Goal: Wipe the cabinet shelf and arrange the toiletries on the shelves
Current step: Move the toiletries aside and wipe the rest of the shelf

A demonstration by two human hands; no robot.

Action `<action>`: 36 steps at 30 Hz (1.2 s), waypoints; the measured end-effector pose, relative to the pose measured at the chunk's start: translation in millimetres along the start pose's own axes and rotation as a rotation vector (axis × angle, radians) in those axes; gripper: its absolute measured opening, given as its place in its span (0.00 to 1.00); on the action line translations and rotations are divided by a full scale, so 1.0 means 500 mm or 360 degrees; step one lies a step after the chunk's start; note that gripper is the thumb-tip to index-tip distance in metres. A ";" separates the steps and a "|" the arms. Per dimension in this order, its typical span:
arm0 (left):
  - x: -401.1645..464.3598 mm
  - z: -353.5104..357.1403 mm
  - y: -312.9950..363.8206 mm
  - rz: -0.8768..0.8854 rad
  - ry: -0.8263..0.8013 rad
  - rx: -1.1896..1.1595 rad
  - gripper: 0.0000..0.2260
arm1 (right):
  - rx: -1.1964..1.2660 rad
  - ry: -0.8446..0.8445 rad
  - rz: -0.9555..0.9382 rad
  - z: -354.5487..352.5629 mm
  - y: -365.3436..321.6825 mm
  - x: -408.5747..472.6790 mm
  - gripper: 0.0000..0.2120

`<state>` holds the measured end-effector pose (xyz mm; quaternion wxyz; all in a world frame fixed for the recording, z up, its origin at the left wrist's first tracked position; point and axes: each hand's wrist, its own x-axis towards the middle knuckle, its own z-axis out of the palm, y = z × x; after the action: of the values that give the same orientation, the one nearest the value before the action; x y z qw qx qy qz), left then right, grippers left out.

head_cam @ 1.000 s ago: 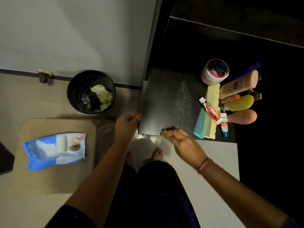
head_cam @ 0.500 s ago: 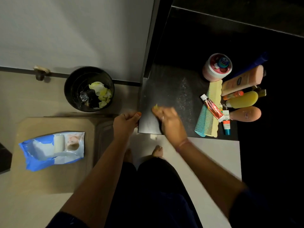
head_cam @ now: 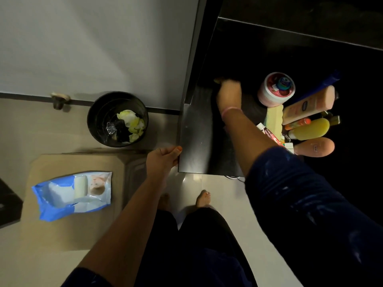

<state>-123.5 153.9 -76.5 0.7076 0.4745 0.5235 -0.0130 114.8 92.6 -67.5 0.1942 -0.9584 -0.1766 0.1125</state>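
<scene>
The dark cabinet shelf (head_cam: 196, 131) juts out in front of me. My left hand (head_cam: 163, 160) grips its front left corner, thumb on top. My right hand (head_cam: 229, 94) reaches to the back of the shelf, blurred, holding a yellowish wipe (head_cam: 217, 80) against the surface. Toiletries crowd the right end of the shelf: a pink jar (head_cam: 276, 89), a peach lotion bottle (head_cam: 308, 104), a yellow bottle (head_cam: 310, 129), a peach-coloured bottle (head_cam: 315, 147), a comb (head_cam: 275, 114) and a red tube (head_cam: 271, 134), partly hidden by my right forearm.
A black bin (head_cam: 99, 121) with crumpled used wipes stands on the floor left of the cabinet. A blue pack of wipes (head_cam: 72, 193) lies on a beige surface (head_cam: 51, 230) at my left. My bare feet are below the shelf edge.
My right hand has swept with the wipe from the shelf's front edge to its back left part. My left hand has kept its hold on the corner.
</scene>
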 end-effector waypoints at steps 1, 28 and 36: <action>-0.001 0.000 0.002 0.0001 0.0002 0.0009 0.05 | -0.0005 0.0014 -0.0025 0.018 -0.010 -0.030 0.18; -0.009 0.011 -0.002 0.0088 0.0098 0.0000 0.06 | -0.0052 0.0226 0.0011 0.004 0.087 -0.256 0.23; -0.010 0.013 -0.003 0.0036 0.0077 -0.0052 0.09 | 0.0034 -0.0321 -0.0250 -0.006 0.121 -0.586 0.17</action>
<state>-121.8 146.4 -73.5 0.7023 0.4691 0.5352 0.0151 -133.9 -72.7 -46.7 0.1939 -0.9232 -0.2686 0.1946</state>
